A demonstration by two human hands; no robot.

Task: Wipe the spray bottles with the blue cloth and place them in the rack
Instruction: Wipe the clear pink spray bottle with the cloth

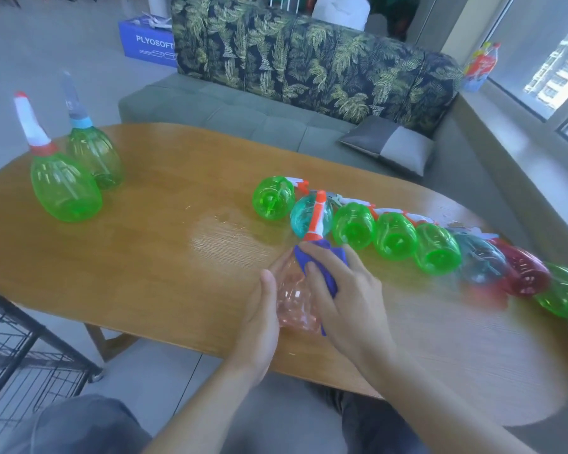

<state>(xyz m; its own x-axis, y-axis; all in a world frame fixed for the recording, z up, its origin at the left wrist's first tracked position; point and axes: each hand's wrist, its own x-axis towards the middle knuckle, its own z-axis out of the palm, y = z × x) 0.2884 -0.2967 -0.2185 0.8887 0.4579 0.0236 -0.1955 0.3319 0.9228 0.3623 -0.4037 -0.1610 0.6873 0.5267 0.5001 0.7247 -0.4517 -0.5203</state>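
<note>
Head view: left hand [259,317] grips pink bottle [295,299]; right hand [341,299] presses blue cloth [322,267]; box [146,40] reads, seemingly, "PLYOSOFT".

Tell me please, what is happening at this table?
A person is cleaning spray bottles. The left hand grips a clear pink spray bottle, and the right hand presses a blue cloth against it. Other bottles lie in a row on the wooden table; two green ones stand at the far left. A black wire rack waits nearby.
</note>
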